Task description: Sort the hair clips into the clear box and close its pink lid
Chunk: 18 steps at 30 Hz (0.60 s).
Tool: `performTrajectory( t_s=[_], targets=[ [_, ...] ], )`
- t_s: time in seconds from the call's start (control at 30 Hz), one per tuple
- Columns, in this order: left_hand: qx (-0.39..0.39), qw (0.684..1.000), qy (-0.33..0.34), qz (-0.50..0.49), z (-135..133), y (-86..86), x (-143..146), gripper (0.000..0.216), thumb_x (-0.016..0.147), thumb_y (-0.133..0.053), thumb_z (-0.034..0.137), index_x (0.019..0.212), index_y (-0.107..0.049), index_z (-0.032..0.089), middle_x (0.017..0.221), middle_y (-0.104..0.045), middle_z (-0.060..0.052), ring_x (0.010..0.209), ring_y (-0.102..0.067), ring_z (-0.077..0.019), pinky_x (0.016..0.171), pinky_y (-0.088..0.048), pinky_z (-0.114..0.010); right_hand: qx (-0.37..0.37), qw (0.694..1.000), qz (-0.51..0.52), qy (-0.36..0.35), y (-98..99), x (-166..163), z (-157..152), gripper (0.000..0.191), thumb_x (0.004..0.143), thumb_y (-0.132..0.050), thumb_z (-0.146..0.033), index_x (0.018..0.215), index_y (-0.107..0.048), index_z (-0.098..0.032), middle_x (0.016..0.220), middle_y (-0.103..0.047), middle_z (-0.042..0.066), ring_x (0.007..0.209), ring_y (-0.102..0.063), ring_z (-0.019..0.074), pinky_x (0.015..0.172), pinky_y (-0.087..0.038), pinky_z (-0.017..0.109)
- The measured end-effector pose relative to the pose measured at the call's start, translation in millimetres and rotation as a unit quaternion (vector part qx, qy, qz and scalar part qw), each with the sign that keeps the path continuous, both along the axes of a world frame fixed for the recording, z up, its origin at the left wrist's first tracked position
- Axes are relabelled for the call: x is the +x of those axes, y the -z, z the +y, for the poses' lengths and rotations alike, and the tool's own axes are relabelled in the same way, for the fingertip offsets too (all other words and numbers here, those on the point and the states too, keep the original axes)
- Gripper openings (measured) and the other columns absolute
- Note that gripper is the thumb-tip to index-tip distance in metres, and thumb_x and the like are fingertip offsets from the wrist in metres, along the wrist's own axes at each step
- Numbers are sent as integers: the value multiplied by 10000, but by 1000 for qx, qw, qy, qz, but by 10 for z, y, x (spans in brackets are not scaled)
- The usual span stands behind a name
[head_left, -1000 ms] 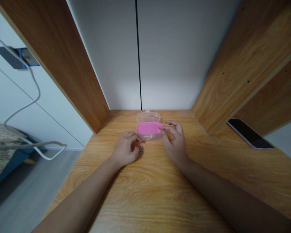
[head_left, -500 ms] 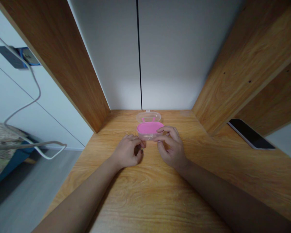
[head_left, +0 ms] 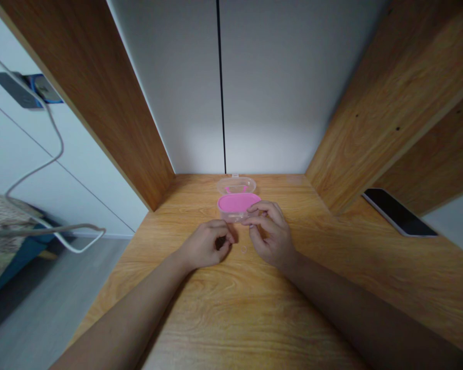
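A small oval clear plastic case stands on the wooden table with its clear lid swung up at the back. A bright pink oval surface fills its top. My right hand grips the case at its front right, one finger over the pink edge and others against the front wall. My left hand rests just left of the case's front, thumb and fingers curled together; whatever they hold is hidden. Between my hands a tiny pale ring lies on the table.
A dark-screened phone lies at the right beside a wooden panel. Behind the case rises a pale wall with a dark seam. Left of the table hangs a white cable, beyond a wooden post.
My left hand has shifted slightly right, and the golden bits seen around it are out of sight. The tiny ring now shows on the table. My right hand stays at the case.
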<state>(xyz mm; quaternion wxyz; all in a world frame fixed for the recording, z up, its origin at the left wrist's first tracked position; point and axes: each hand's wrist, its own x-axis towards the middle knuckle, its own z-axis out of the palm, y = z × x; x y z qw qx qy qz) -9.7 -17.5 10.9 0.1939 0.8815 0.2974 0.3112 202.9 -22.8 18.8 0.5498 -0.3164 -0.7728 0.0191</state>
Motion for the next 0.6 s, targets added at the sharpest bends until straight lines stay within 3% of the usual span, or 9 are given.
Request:
performTrajectory(
  t_s=[0.33,0.5,0.6],
  targets=[
    [7,999,-24,-43,-1,36,-2,166,798,-597,75,846,-693,202,877,-708,-44,771,-659,-153,714,-537,-275,7,1000,-1,-12,-35,-5,-12,296,808,-543,-38,927,-688,-267,1012,-610,58,979,-609,234,793,-519,411],
    [84,995,-47,41,28,-100,-132,123,793,-619,127,858,-698,195,879,-699,-72,849,-651,-208,786,-526,-346,4,999,-14,-30,-23,-5,-9,305,802,-540,-21,933,-672,-262,978,-620,51,955,-609,227,818,-522,418],
    [90,992,-38,85,43,-165,-209,129,794,-609,131,843,-708,196,922,-711,-74,892,-657,-215,815,-524,-355,9,999,-12,-37,-14,-6,-7,305,798,-537,-14,932,-670,-253,982,-622,54,954,-606,229,818,-521,421]
  ],
)
